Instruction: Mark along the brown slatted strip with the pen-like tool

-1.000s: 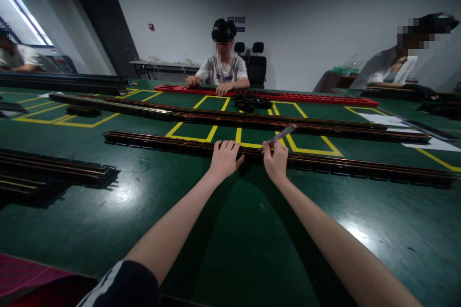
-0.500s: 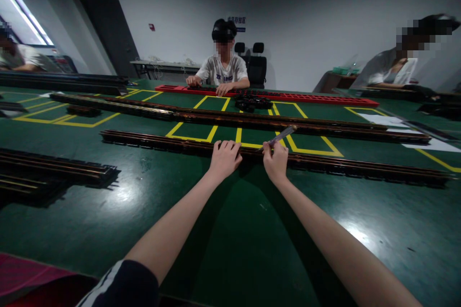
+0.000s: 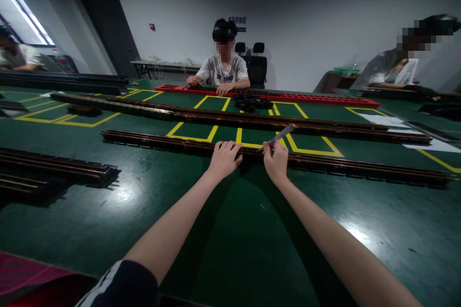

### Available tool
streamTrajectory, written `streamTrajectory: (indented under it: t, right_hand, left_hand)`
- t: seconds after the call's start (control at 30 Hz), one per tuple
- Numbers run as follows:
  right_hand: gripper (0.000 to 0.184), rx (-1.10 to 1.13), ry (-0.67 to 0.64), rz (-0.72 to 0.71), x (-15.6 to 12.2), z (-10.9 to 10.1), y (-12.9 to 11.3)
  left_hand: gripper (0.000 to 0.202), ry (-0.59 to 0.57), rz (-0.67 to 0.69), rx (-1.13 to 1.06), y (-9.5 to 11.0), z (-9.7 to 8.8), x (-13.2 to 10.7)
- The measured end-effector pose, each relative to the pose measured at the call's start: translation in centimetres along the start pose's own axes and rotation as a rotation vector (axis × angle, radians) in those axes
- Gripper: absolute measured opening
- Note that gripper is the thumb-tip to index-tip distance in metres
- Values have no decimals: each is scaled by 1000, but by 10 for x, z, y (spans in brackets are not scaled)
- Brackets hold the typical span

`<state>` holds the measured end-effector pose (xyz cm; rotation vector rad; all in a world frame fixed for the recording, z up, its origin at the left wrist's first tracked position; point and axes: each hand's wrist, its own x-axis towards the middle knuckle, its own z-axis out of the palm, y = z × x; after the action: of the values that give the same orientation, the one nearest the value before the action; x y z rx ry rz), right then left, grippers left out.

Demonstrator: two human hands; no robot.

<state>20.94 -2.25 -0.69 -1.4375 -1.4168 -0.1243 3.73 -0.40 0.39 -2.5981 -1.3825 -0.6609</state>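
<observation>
A long black strip with coppery lines along it [image 3: 353,165] lies across the green table in front of me. My left hand [image 3: 225,158] rests over its middle, fingers bent across the top and thumb at the near side, gripping it. Just to the right, my right hand [image 3: 276,158] pinches a slim silver tool shaped like tweezers [image 3: 284,133]. The tool slants, its upper end pointing up and right and its thin lower end down at the strip. Whether that lower tip touches the strip is too small to tell.
Beyond lies another row of long dark strips [image 3: 223,117]. More strips [image 3: 65,168] are stacked at left. Farther back are a pile of black parts [image 3: 253,101] and a red rack [image 3: 324,100], where a person [image 3: 225,69] works. White papers [image 3: 430,145] lie at right.
Almost nothing differs. Both hands, the silver tool and the strip keep their places, with only a very slight shift of the view.
</observation>
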Motion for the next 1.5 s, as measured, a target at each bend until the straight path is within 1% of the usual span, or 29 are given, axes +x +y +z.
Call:
streamTrajectory:
  t: [0.1,0.3,0.43,0.77,1.07,1.3,1.5]
  right_hand:
    - [33,-12,-2,0,0,0,0]
    - [37,-43,34,-1,1,0,0]
    - [38,-39,24,10,0,-1,-1]
    - [39,-17,35,6,1,-1,-1]
    - [36,-52,31,4,1,0,0]
    - [37,-94,45,-24,1,1,1]
    - [38,-92,33,-21,0,0,-1]
  left_hand:
    - [34,3,-1,8,0,0,0]
    - [33,25,7,28,0,3,0]
    - [34,26,4,34,0,4,0]
    - [34,36,15,39,2,6,1]
    - [34,50,32,36,2,6,1]
    - [35,64,6,40,2,5,0]
    - [37,63,-13,46,3,3,0]
